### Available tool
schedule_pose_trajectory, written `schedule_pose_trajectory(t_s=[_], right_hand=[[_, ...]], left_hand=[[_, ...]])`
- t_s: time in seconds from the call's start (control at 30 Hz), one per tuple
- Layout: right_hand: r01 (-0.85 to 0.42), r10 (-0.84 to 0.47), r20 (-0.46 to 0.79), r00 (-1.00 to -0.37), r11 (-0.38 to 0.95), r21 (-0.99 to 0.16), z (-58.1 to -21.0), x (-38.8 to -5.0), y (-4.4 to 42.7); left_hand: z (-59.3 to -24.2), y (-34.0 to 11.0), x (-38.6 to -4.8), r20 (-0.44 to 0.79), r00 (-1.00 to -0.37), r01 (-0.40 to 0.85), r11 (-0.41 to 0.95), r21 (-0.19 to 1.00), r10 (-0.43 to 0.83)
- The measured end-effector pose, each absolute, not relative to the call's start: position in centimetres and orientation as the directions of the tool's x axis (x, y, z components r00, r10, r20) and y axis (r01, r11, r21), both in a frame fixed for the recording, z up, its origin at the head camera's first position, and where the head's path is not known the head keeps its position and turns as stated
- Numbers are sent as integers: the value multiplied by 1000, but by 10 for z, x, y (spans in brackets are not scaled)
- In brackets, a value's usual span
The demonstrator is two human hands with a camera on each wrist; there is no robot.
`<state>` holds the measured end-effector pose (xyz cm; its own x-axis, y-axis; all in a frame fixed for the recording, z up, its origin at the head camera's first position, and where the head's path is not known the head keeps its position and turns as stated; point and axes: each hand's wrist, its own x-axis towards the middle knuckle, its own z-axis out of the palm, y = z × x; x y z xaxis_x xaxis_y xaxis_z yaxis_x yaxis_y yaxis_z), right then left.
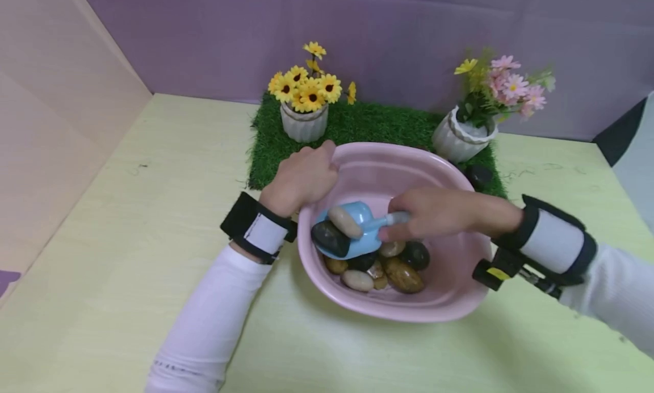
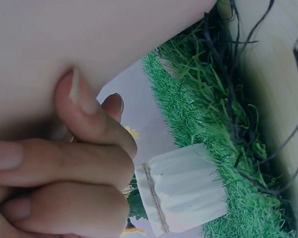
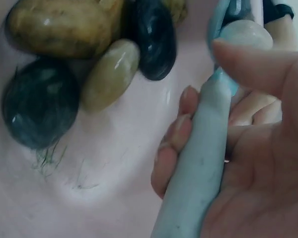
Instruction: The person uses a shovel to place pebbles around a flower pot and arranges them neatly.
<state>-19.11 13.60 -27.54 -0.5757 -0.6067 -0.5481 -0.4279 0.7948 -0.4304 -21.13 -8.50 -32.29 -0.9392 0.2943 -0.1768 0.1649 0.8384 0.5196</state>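
Observation:
A pink basin [image 1: 388, 310] holds several smooth stones, among them a brown one [image 1: 403, 275] and a dark round one [image 3: 40, 103]. Inside it my right hand [image 1: 434, 212] grips the handle [image 3: 196, 158] of a light blue scoop [image 1: 365, 242]. On the scoop lie a pale stone [image 1: 344, 221] and a black stone [image 1: 330, 238]. My left hand [image 1: 306, 174] holds the basin's upper left rim; in the left wrist view its fingers [image 2: 74, 163] are curled, with the rim hidden.
Behind the basin lies a green grass mat [image 1: 388, 120]. On it stand a white pot [image 1: 305, 124] of yellow flowers and a tilted white pot [image 1: 457, 140] of pink flowers. A black stone [image 1: 478, 176] rests at the mat's right part.

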Motion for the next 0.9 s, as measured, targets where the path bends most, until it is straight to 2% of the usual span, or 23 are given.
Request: schedule_pose_trajectory(t_s=[0.23,0.5,0.9], right_hand=[[-503,-637,-501,-585,770,-392,-276,-185,137],[-482,-567,-418,-710,824,-298,-274,-181,138],[-461,-477,-316,-820,878,-129,-257,-195,159]], left_hand=[[-321,-84,-212,-186,-939,160,844,511,291],[-320,-84,-211,-194,-937,154,841,519,291],[-320,-84,-210,-200,-935,148,835,530,293]])
